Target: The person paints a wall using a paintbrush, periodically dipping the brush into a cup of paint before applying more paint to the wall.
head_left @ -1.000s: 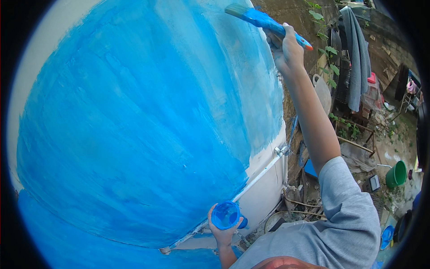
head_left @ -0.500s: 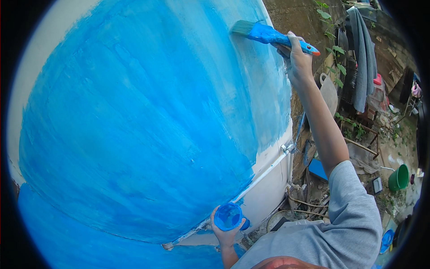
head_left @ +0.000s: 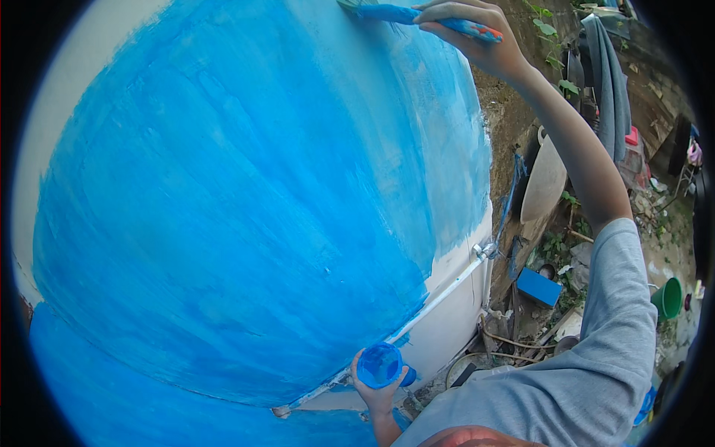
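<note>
A wide wall (head_left: 223, 201) is streaked with wet-looking blue paint, bright at the left and thin and pale toward its right edge. My right hand (head_left: 477, 33), raised at the top, grips a paintbrush (head_left: 387, 13) by its blue handle with an orange tip. The bristles press against the wall near the picture's upper edge and are partly cut off. Low in the middle, my left hand (head_left: 377, 395) is wrapped round a small cup (head_left: 380, 365) of blue paint, its open mouth facing up.
A white pipe (head_left: 439, 294) with a metal tap (head_left: 484, 251) runs along the wall's lower part. Right of the wall lie a blue box (head_left: 539, 287), hoses and rubble. A grey cloth (head_left: 605, 82) hangs farther back, and a green bucket (head_left: 666, 299) stands at the far right.
My right hand has swept the brush up and to the left along the wall, the arm rising with it. My left hand keeps the cup in nearly the same place.
</note>
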A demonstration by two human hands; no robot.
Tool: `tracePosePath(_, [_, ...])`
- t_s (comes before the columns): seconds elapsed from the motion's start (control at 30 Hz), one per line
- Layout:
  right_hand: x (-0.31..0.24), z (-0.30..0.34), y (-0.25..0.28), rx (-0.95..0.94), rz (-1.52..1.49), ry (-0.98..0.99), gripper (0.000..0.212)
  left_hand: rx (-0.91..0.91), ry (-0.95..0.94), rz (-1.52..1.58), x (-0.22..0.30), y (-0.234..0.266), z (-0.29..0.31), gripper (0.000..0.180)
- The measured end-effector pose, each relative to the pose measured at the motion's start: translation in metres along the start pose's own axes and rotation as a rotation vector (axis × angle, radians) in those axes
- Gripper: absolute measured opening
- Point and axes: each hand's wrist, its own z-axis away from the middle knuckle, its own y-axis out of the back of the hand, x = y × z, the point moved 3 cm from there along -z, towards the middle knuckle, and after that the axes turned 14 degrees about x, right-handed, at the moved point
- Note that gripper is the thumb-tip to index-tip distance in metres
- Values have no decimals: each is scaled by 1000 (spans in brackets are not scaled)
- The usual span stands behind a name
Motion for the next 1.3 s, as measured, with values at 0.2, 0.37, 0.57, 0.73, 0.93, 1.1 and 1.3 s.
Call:
tracePosePath(0.2, [-30, 75, 25, -200, -371, -456, 9, 27, 28, -12, -2, 0, -3, 91])
tracePosePath(0.37, [23, -2, 10, -179, -153, -47, 12, -24, 11, -45, 12, -14, -11, 92])
tracePosePath(0.57, [80, -104, 18, 92, -55, -78, 11, 20, 41, -3, 24, -33, -9, 92])
tracePosePath(0.73, [49, -44, 15, -7, -146, 100, 13, -27, 7, -15, 19, -41, -4, 92])
tracePosePath(0.93, [-34, 62, 28, -301, -400, -120, 12, -36, 40, -8, 14, -38, -1, 92])
tracePosePath(1.1, [10, 10, 14, -339, -263, -160, 9, -67, -29, -76, 33, -54, -7, 92])
tracePosePath(1.3, [64, -88, 35, 103, -21, 155, 13, -50, -17, -19, 51, -71, -1, 90])
